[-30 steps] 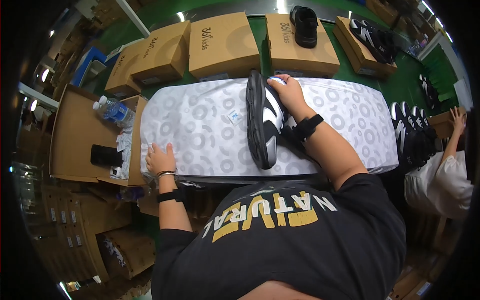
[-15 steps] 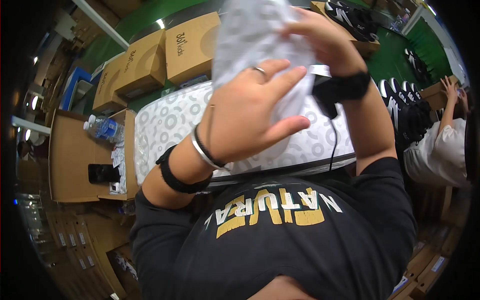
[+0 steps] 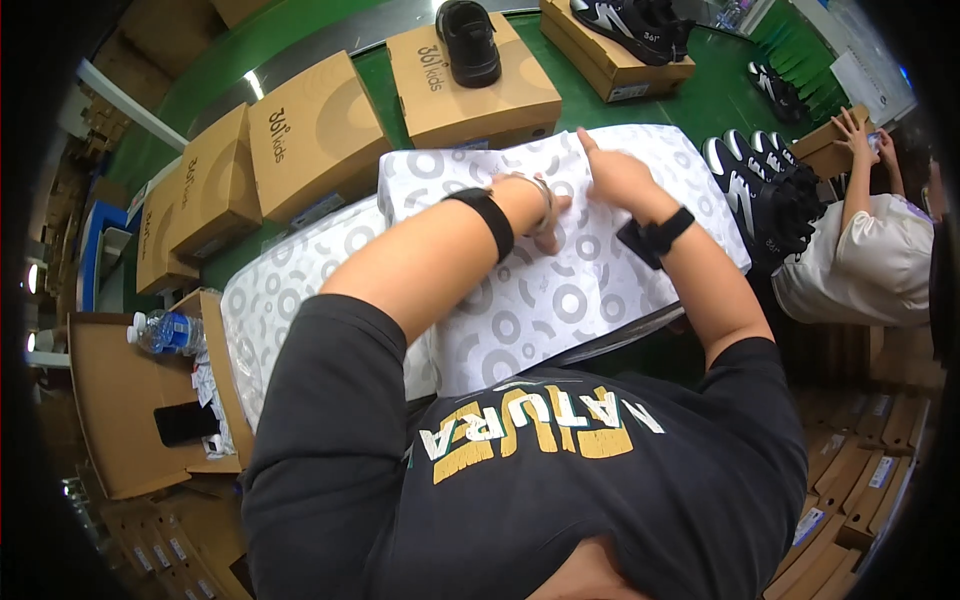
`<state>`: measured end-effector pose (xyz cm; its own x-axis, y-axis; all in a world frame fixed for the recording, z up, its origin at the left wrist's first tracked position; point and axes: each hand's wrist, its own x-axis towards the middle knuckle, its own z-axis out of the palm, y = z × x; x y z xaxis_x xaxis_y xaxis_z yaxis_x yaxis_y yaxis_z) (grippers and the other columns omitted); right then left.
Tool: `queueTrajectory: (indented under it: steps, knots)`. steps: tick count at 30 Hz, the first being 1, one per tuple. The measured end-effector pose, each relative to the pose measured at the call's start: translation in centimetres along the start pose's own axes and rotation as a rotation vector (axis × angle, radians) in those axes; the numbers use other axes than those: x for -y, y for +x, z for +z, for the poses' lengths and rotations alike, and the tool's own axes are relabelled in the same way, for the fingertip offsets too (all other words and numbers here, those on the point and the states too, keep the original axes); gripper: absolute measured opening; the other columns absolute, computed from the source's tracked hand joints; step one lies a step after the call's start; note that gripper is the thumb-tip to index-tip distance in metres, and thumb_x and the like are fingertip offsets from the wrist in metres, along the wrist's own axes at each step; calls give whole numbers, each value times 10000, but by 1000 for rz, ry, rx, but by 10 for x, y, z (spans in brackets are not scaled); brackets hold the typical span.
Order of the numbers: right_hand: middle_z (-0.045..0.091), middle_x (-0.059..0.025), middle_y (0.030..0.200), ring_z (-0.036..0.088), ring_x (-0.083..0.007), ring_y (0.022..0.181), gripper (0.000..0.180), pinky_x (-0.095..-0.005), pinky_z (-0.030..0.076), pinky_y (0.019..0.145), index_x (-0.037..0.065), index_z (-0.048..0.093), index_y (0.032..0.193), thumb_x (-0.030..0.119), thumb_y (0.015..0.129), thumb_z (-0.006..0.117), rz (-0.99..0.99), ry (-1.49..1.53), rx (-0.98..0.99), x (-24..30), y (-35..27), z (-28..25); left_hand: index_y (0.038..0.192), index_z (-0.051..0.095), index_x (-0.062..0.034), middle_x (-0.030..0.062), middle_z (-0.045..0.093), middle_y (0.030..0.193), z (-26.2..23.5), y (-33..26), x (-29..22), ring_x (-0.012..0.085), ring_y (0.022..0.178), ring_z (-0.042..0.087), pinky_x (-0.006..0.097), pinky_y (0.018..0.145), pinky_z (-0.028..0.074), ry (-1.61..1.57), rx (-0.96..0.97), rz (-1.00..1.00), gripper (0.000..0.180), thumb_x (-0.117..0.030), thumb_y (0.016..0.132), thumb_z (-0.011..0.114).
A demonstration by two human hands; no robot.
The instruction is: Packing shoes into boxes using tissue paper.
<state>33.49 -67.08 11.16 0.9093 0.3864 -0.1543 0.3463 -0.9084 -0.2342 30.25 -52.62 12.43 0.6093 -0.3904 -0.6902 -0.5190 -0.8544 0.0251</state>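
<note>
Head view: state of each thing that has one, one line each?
Tissue paper: folded over, lying flat under both hands.
Left hand: flat on the paper, no grip.
Right hand: pressing the paper, no grip.
Shoebox: shut, black shoe on top.
Water bottle: capped, lying on its side.
Phone: screen dark.

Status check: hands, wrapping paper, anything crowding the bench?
Left hand and right hand both flat on the patterned tissue paper, pressing it down. Shoe not visible. Cardboard boxes beyond the paper, black shoes at right, apart.
</note>
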Motion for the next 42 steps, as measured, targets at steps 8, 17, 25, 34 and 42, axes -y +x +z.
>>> queueTrajectory:
  steps: [8, 17, 25, 34, 42]
  knots:
    - [294, -341, 1247, 280, -414, 1209, 896, -361, 298, 987, 26, 338, 1286, 320, 561, 775, -127, 637, -595, 47, 181, -24, 1323, 278, -334, 159, 175, 1401, 18, 20, -15, 403, 1225, 253, 504, 916, 307, -94, -164, -77, 614, -282, 768, 535]
    - [565, -107, 828, 555, -201, 748, 256, -296, 457, 696, -24, 548, 877, 78, 644, 576, -272, 1440, -117, 54, 161, -76, 1277, 338, -401, 130, 139, 1420, 24, 35, -25, 438, 1256, 169, 637, 929, 181, -236, -130, -119, 446, -311, 841, 341]
    - [595, -131, 937, 584, -187, 824, 405, -277, 461, 794, -78, 535, 1015, 82, 650, 465, -260, 1438, 141, 1, 2, -133, 1321, 211, -399, 150, 48, 1430, 30, 54, -17, 420, 1286, 97, 653, 932, 160, -140, -103, -96, 534, -283, 819, 352]
    - [524, -193, 1039, 537, -303, 928, 229, -351, 437, 768, -25, 560, 754, 100, 567, 599, -641, 323, -244, 31, -85, -63, 1195, 431, -7, 229, 550, 1041, 28, -45, -117, 346, 987, 523, 383, 853, 404, -421, -22, 928, 437, -260, 841, 472]
    - [566, -114, 952, 538, -275, 893, 148, -336, 424, 803, 42, 605, 848, 77, 704, 597, -249, 488, -452, -17, -135, 8, 1118, 503, 8, 177, 553, 1065, 18, -146, -14, 274, 981, 539, 324, 841, 407, -1031, -620, 683, 424, -157, 746, 624]
